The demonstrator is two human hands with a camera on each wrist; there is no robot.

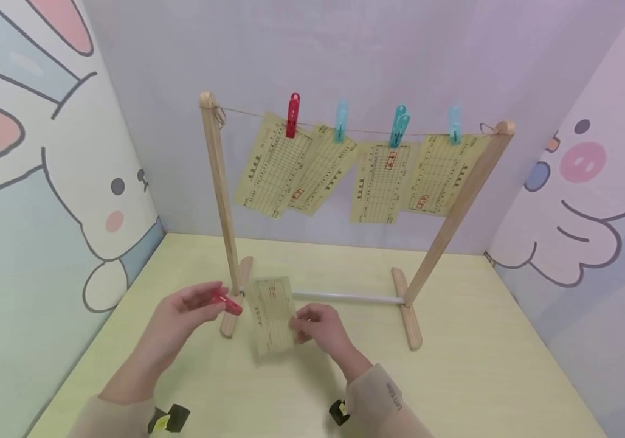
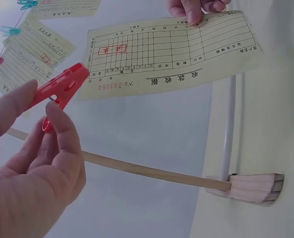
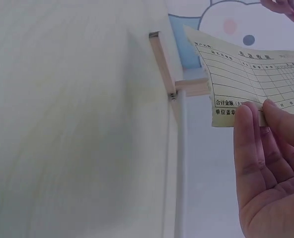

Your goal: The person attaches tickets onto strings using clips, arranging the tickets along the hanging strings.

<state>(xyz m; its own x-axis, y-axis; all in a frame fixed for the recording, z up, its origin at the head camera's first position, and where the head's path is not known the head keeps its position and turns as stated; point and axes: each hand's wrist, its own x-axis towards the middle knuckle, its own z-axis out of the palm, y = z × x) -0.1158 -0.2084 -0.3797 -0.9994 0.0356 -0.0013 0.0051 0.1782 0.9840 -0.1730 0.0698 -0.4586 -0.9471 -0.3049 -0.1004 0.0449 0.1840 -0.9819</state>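
Observation:
Between thumb and fingers my left hand (image 1: 183,313) pinches a red clothespin (image 2: 62,89), whose nose points toward the paper. My right hand (image 1: 323,331) pinches a yellowish printed receipt slip (image 1: 273,313) by its edge, holding it up over the table. In the left wrist view the slip bears a red stamp and a red number, and the clothespin's tip appears close to its edge; I cannot tell whether they touch. Behind, similar slips hang from a string, held by a red clothespin (image 1: 293,115), a teal clothespin (image 1: 399,126) and light blue clothespins (image 1: 341,121).
A wooden stand has a left post (image 1: 218,188), a right post (image 1: 455,222) and a white bar (image 1: 345,297) low between its feet. It stands on a pale yellow table (image 1: 471,365). Walls with cartoon animals (image 1: 110,201) enclose the sides.

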